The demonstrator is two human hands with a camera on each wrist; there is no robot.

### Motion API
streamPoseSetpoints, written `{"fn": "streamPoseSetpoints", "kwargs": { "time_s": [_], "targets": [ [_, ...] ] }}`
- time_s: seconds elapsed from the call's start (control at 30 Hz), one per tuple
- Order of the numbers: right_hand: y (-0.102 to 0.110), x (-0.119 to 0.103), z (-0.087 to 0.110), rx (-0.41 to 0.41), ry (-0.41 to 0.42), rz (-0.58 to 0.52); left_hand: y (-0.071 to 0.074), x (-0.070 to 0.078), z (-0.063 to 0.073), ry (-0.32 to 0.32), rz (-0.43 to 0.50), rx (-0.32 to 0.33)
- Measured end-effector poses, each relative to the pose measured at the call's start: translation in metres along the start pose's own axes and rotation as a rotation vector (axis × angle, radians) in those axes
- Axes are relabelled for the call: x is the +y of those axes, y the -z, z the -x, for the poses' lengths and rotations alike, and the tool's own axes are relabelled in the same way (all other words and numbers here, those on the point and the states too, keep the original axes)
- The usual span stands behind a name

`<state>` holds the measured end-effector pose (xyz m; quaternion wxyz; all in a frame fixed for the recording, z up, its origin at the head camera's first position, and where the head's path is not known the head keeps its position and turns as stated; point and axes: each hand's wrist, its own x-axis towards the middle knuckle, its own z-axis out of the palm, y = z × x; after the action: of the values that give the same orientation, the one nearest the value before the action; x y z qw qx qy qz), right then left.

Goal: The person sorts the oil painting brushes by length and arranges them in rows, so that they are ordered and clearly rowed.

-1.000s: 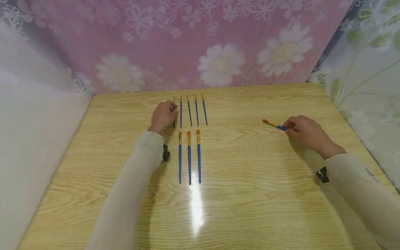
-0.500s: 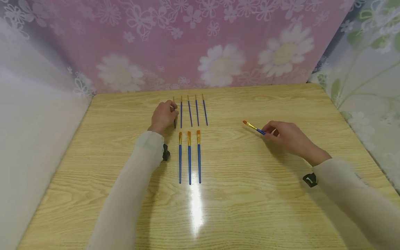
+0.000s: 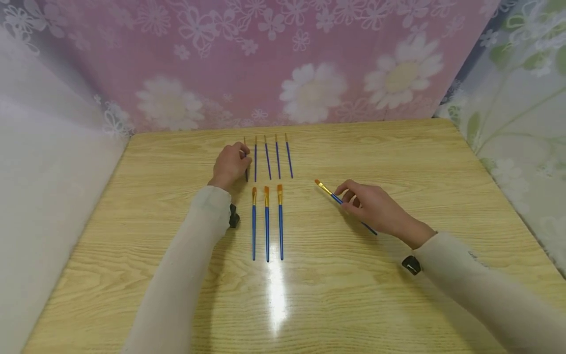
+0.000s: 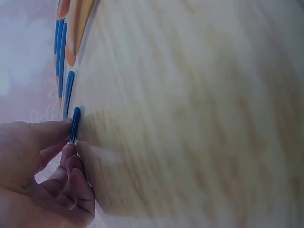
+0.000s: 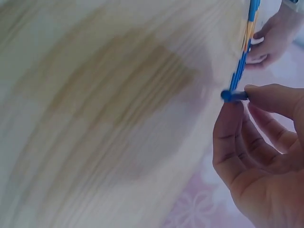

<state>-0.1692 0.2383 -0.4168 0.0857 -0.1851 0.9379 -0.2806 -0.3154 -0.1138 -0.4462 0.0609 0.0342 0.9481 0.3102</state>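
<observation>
My left hand (image 3: pixel 229 164) pinches the leftmost thin paintbrush (image 3: pixel 246 175) in the far row. Its blue handle end (image 4: pixel 75 123) shows between thumb and fingers in the left wrist view. To its right lie several more thin paintbrushes (image 3: pixel 278 160), side by side with tips pointing away. Closer to me are three wider paintbrushes (image 3: pixel 267 231) with orange bristles, gold ferrules and blue handles. Right of these, my right hand (image 3: pixel 376 209) pinches another wide paintbrush (image 3: pixel 325 188) by its handle. That brush slants, bristles toward the far left; its handle end (image 5: pixel 232 96) faces the right wrist camera.
Everything is on a wood-grain table (image 3: pixel 353 295) that reflects a bright light streak near the front. A pink flowered curtain (image 3: pixel 247 64) rises behind the far edge, and pale coverings (image 3: pixel 40 162) flank both sides.
My right hand has carried its paintbrush leftward and slightly nearer to me, toward the rows, and the brush has turned to slant more steeply. The left hand has stayed in place.
</observation>
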Motion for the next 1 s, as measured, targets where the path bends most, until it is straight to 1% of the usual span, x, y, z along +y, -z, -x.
{"fn": "streamPoseSetpoints", "kwargs": {
  "time_s": [0.17,0.27,0.43,0.6,0.8,1.0],
  "targets": [
    [-0.015,-0.012,-0.009,-0.047,0.013,-0.044,0.001,-0.002,0.002,-0.001,0.001,-0.001],
    [-0.023,-0.02,-0.014,-0.058,0.031,-0.049,0.002,-0.001,0.003,-0.003,0.007,-0.005],
    [-0.037,-0.033,-0.023,-0.049,0.04,-0.065,0.001,0.0,0.003,-0.007,0.011,-0.001],
    [-0.049,-0.045,-0.031,-0.027,0.017,-0.065,0.0,0.001,0.001,-0.012,0.002,0.003],
    [-0.058,-0.057,-0.036,-0.002,0.028,-0.067,0.0,0.0,0.0,-0.017,0.001,0.008],
    [-0.064,-0.066,-0.043,-0.006,0.024,-0.05,0.001,0.0,-0.001,-0.012,0.005,0.005]
  ]
}}
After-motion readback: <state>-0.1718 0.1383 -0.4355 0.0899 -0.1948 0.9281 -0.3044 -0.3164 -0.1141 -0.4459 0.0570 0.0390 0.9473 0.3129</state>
